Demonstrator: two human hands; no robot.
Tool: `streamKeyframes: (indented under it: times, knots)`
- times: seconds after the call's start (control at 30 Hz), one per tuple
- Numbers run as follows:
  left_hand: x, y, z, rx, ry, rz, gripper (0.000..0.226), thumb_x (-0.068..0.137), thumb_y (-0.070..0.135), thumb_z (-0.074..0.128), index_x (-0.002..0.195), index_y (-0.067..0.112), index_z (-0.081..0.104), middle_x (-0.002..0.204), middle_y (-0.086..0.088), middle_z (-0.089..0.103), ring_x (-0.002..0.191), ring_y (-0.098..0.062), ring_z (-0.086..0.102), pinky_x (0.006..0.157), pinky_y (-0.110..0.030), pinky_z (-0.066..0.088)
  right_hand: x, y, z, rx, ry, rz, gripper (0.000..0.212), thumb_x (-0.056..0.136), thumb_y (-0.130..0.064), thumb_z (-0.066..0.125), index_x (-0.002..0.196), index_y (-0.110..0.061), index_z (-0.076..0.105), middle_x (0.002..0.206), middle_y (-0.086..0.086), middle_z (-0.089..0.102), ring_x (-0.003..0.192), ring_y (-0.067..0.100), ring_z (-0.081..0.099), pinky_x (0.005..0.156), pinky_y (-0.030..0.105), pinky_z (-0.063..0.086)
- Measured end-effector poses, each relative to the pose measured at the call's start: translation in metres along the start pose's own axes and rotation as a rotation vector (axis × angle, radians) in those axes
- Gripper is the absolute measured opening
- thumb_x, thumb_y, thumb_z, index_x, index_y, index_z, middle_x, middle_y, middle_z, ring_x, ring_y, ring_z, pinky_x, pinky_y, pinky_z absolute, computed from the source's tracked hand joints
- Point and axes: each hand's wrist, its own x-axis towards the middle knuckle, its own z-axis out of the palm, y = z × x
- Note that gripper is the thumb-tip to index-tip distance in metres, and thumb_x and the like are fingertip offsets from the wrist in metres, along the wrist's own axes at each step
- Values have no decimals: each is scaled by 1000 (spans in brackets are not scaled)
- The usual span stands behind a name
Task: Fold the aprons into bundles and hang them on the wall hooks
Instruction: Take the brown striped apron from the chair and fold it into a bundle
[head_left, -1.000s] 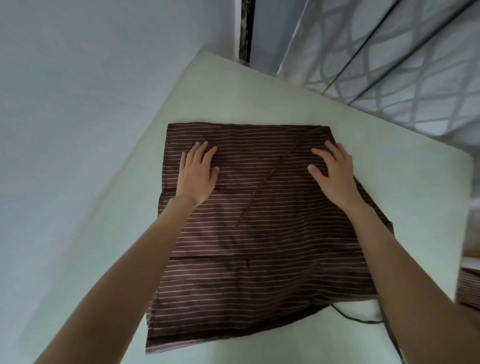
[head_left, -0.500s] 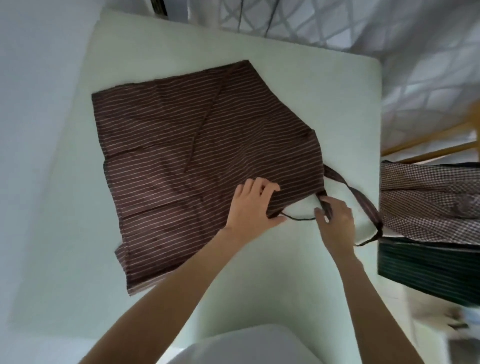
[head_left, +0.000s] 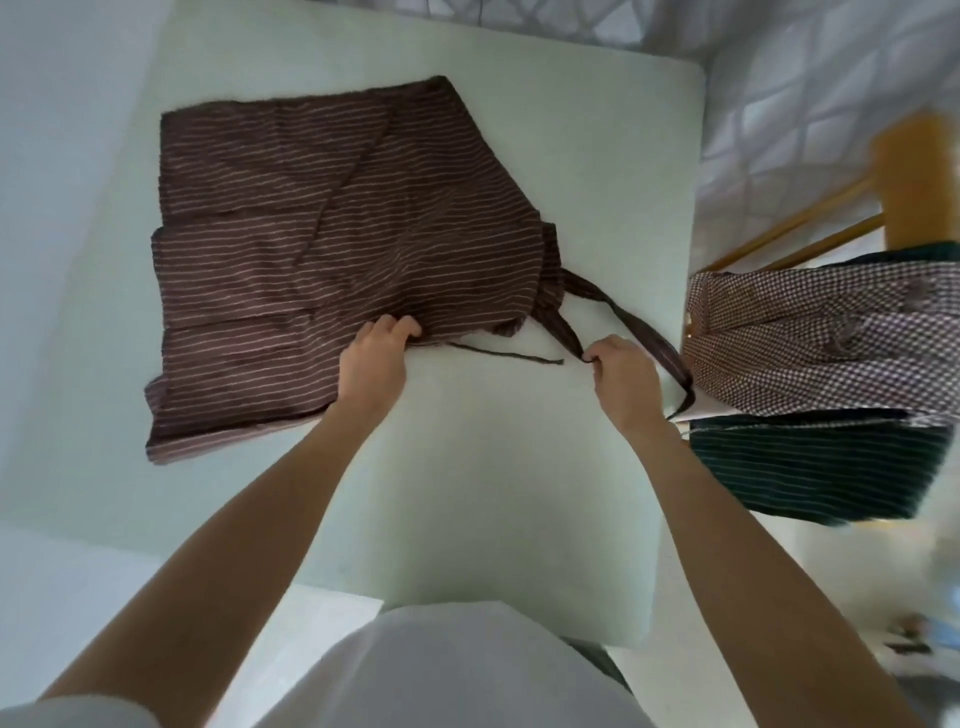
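A brown cotton apron with thin pale stripes (head_left: 332, 249) lies folded flat on a pale green padded surface with rounded corners (head_left: 519, 467), toward its far left part. The surface looks soft, like a mattress or a thick cushion, and it fills most of the view; its near edge ends just in front of the person, who wears a white top (head_left: 457, 670). The left hand (head_left: 373, 358) rests on the near right edge of the apron with the fingers curled down over the cloth, and it seems to pinch the hem there, though the fingertips are partly hidden. The right hand (head_left: 621, 379) is closed in a pinch on a dark brown fabric strap (head_left: 571, 340) that comes out of the right corner of the apron. A second wide band of the same strap (head_left: 654, 343) runs on to the right edge of the surface and bends down there. A thin dark tie string (head_left: 509, 355) lies loose on the surface between the two hands. On the left is a plain light wall (head_left: 62, 156). Behind the surface hangs a grey curtain with a white lattice pattern (head_left: 831, 78). To the right, just beside the surface, stands a wooden rack with yellow-brown bars (head_left: 914, 176), and over it lie a brown and white checked cloth (head_left: 821, 332) and, under that, a dark green striped cloth (head_left: 810, 467). The floor at the far right is blurred.
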Motion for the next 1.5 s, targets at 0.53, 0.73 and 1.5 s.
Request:
streamKeyframes:
  times: [0.53,0.73,1.5]
  knots:
    - [-11,72,11,22,47,357,59,77,38,63,133,25,46,141,-2,42,135,-24,31,113,-47,18,25,1,-14,149,97,-79,37,95,-20,49,130,-6,49,125,14,54,113,29,49,97,39,43]
    - [6,71,11,65,89,323,10,78,18,73,87,22,70,127,-6,57,124,-29,46,105,-48,32,71,14,-18,-89,-74,75,37,91,-12,50,128,-11,50,126,14,50,113,31,47,91,39,40]
    - [26,128,48,-205,-156,650,43,92,47,42,126,25,56,132,2,52,126,-16,42,113,-40,21,84,107,-99,13,-116,-15,63,86,5,54,141,-22,39,154,10,22,141,27,22,115,38,23]
